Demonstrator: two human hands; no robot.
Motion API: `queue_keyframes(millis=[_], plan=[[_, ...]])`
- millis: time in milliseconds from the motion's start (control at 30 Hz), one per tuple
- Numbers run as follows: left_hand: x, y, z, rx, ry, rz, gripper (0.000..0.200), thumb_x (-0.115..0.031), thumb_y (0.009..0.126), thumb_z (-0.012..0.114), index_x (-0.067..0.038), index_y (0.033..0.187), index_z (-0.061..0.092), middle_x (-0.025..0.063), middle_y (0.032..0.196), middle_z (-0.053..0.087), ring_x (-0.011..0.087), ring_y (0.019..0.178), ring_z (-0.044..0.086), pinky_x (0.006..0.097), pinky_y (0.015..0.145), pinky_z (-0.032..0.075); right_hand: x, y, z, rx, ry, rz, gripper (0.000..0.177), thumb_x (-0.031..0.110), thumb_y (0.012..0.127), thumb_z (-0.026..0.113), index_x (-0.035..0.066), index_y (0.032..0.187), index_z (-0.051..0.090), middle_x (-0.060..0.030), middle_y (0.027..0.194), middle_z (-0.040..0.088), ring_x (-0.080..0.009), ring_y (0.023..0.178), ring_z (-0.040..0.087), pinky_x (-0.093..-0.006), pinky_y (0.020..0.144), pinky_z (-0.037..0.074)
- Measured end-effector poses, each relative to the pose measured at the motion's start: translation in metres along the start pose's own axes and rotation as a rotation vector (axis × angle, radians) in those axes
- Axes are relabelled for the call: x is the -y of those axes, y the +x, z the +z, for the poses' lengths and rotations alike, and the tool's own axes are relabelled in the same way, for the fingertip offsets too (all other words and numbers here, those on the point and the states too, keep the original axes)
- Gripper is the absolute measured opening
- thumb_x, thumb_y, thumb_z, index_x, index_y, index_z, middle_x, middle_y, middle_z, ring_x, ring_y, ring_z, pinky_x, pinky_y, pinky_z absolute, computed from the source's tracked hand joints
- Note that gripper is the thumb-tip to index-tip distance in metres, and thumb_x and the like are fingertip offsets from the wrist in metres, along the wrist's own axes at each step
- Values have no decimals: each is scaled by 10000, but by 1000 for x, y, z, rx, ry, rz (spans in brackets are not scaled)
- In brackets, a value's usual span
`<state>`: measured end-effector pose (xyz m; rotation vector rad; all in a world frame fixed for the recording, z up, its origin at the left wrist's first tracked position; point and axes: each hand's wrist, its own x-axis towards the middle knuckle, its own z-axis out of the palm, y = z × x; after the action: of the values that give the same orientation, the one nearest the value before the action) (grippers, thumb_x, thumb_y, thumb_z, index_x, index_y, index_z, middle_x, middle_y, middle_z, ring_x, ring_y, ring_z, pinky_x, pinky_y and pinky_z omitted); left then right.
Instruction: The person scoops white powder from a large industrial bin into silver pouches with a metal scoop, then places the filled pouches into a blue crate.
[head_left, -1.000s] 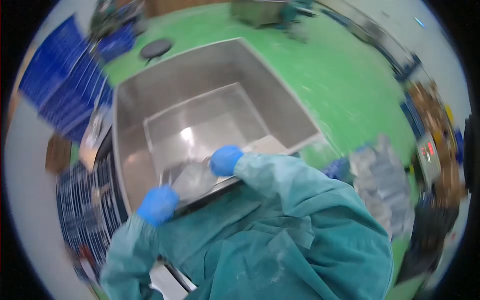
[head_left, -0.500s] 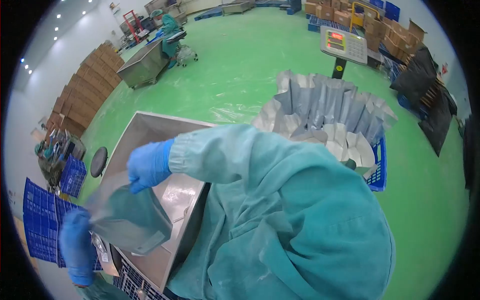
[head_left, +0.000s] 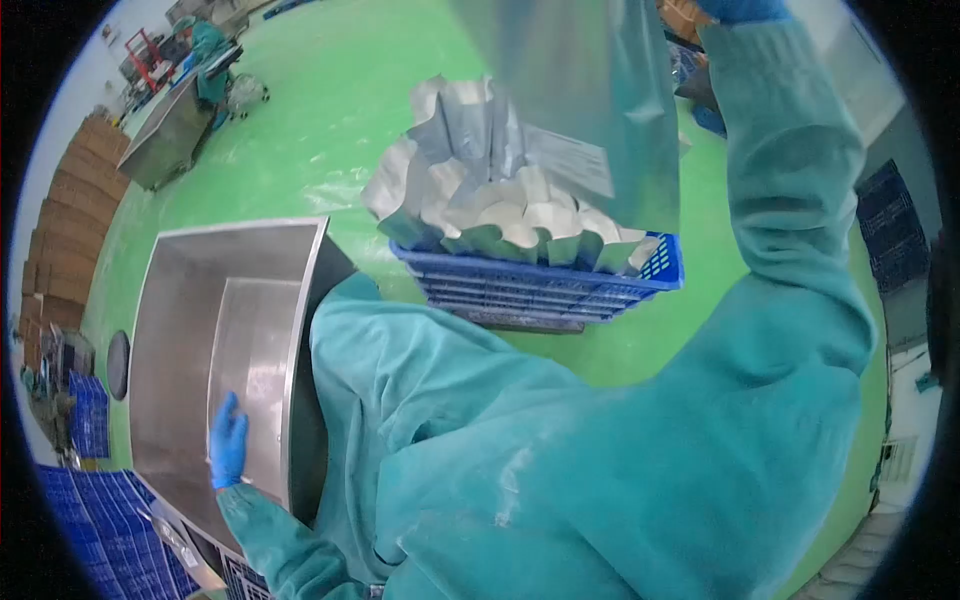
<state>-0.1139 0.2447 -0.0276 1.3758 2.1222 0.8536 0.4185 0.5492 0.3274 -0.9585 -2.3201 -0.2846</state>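
- Now, the left hand (head_left: 228, 442) is open, fingers out, over the metal tub (head_left: 175, 330), near its right edge.
- The right hand (head_left: 745, 8) is up high. The top of the view cuts it off, so I cannot tell its grip.
- A big see-through bag (head_left: 640, 130) hangs just beside that hand, in front of the right corner of the blue basket (head_left: 520, 285).
- Shiny silver bags (head_left: 470, 205) stand in the basket, up over its edges.
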Motion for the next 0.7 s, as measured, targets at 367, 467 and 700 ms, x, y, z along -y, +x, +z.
queue_keyframes(millis=[367, 467, 700], plan=[[122, -25, 71, 280, -276, -471, 333, -240, 910, 546, 26, 1099, 612, 87, 955, 663, 141, 836, 602, 278, 774, 482, -143, -179, 74, 172, -367, 569, 343, 340, 759, 498, 43, 742, 669, -204, 743, 624, -371, 709, 614, -443, 689, 496], [121, -25, 72, 273, -273, -501, 332, -244, 911, 546, 26, 1091, 615, 86, 950, 663, 141, 832, 601, 279, 769, 482, -139, -259, 141, 233, -342, 645, 364, 343, 830, 456, 66, 735, 674, -198, 742, 626, -388, 681, 611, -472, 674, 493], [131, -26, 70, 261, -276, -523, 331, -254, 911, 546, 25, 1072, 621, 86, 938, 663, 140, 820, 599, 280, 757, 482, -102, -340, 189, 344, -252, 809, 368, 337, 874, 465, 56, 754, 670, -212, 745, 618, -395, 701, 609, -483, 673, 485]])
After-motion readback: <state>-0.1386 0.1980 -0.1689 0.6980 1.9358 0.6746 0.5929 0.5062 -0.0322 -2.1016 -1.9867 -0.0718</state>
